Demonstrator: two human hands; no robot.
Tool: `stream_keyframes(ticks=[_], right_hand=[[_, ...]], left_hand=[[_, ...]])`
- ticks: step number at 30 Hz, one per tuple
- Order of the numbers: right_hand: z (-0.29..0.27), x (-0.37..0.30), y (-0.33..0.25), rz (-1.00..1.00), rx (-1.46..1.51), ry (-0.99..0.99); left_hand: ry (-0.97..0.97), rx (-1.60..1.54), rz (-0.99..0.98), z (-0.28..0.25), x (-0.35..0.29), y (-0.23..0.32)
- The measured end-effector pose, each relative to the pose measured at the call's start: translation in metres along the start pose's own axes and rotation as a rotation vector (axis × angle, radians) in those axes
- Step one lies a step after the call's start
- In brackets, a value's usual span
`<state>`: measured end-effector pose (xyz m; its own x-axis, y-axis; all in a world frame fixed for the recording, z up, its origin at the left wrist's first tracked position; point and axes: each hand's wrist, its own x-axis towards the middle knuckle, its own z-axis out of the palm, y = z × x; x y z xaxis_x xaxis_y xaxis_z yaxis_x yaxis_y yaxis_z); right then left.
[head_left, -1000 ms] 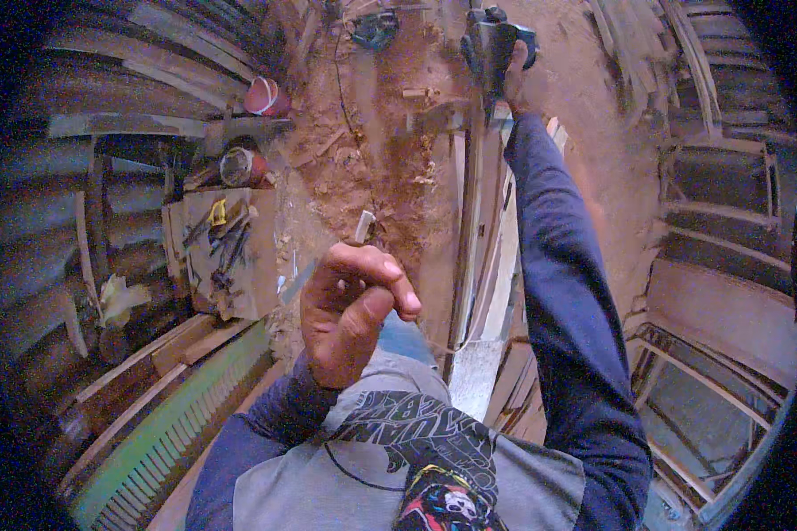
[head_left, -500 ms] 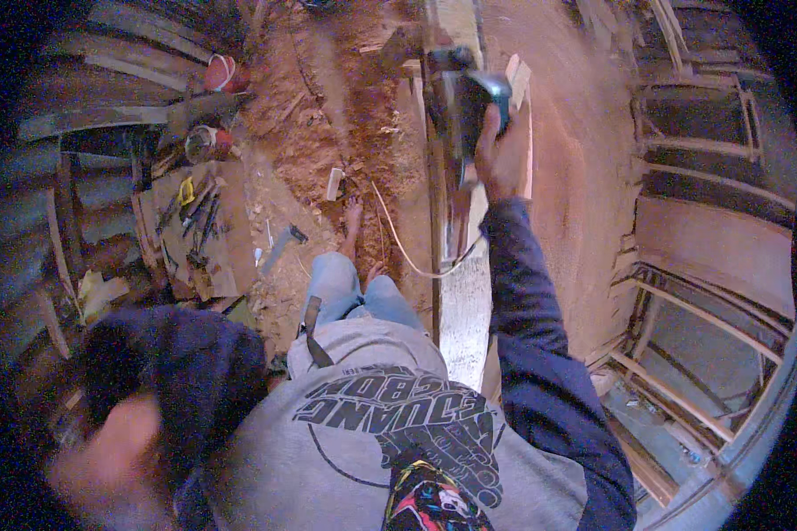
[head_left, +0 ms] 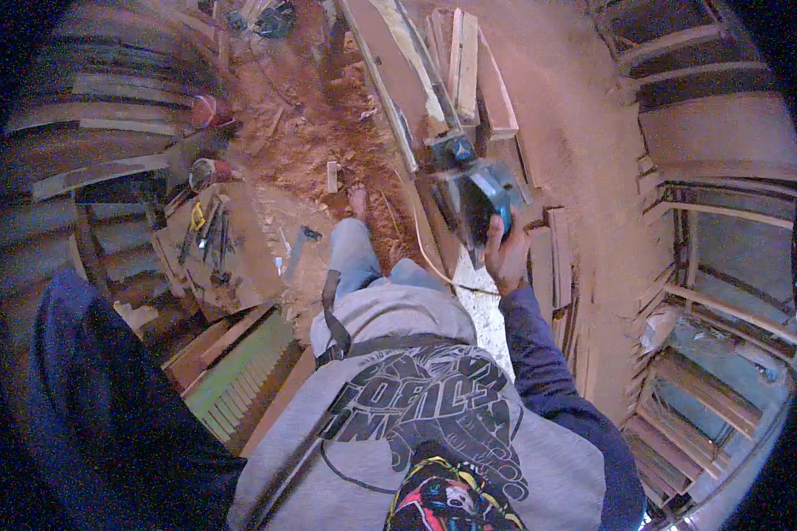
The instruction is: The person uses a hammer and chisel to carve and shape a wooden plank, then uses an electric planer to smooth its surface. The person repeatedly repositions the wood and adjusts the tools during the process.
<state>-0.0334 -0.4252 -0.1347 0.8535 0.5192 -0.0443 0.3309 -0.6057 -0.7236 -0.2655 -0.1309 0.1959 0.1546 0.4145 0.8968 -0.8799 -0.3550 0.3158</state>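
Planer (head_left: 476, 199), blue-green with a dark body, sits on the near end of a long plank (head_left: 397, 84) that runs up and away toward the top of the head view. More boards (head_left: 469, 66) lie stacked just right of that plank, their edges close and parallel, so little bare room shows on that side. Left of the plank the ground opens into a strip of red sawdust (head_left: 314, 133) with small offcuts in it, and the person's bare foot (head_left: 357, 200) stands there, near the plank's edge. Farther left a flat board (head_left: 230, 252) carries loose hand tools, well apart from the planer. To the right, past a smooth dusty slope (head_left: 584, 150), wooden frames (head_left: 726, 292) stand in a row along the rim

Right hand (head_left: 507, 257) grips the planer at its near end: fingers curled over the rear of the body, wrapped tight on it, the dark blue sleeve coming up from below. A pale cord (head_left: 429, 261) trails from the tool across the plank's edge toward the person's leg

Left hand is out of sight; only its dark sleeve (head_left: 106, 407) fills the lower left, raised close to the camera and blurred
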Motion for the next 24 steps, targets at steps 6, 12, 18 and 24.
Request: stream_keyframes(ticks=[6,12,18,24], right_hand=[[0.001,0.019,-0.022,-0.135,-0.142,0.108],[0.006,0.031,-0.028,-0.106,-0.086,0.036],[0.011,0.038,-0.039,-0.167,-0.128,0.118],[0.008,0.038,-0.047,-0.186,-0.006,0.073]], left_hand=[[-0.003,-0.057,-0.062,0.030,-0.018,0.018],[0.001,-0.133,-0.120,0.049,-0.042,0.024],[0.009,-0.132,-0.146,0.041,-0.040,0.027],[-0.003,-0.179,-0.222,0.047,-0.053,0.023]])
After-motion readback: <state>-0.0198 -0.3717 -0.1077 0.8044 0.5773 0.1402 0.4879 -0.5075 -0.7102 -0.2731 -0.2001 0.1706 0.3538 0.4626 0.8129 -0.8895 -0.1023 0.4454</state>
